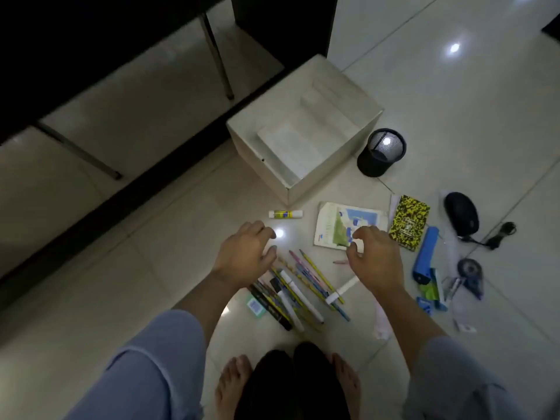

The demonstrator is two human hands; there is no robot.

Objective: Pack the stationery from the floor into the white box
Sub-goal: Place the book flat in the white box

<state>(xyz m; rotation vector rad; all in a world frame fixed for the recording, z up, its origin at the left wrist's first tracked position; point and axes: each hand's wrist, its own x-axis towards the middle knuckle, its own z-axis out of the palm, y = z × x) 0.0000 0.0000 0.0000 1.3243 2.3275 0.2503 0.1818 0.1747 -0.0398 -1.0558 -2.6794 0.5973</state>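
The white box (pixel 330 165) stands open on the tiled floor, with white paper lying inside. In front of it lie a glue stick (pixel 285 214), a blue-and-green booklet (pixel 342 221), a yellow-black notebook (pixel 409 221) and a heap of pencils and pens (pixel 303 286). My left hand (pixel 245 253) hovers over the left end of the heap, fingers curled and apart, holding nothing. My right hand (pixel 374 256) hovers over the booklet's near edge, empty too.
A black mesh pen cup (pixel 382 153) stands right of the box. Farther right lie a black mouse (pixel 461 213) with cable, a blue stapler (pixel 425 256), a tape dispenser (pixel 471 275) and small packets. Dark furniture legs stand at the back left. My bare feet are at the bottom.
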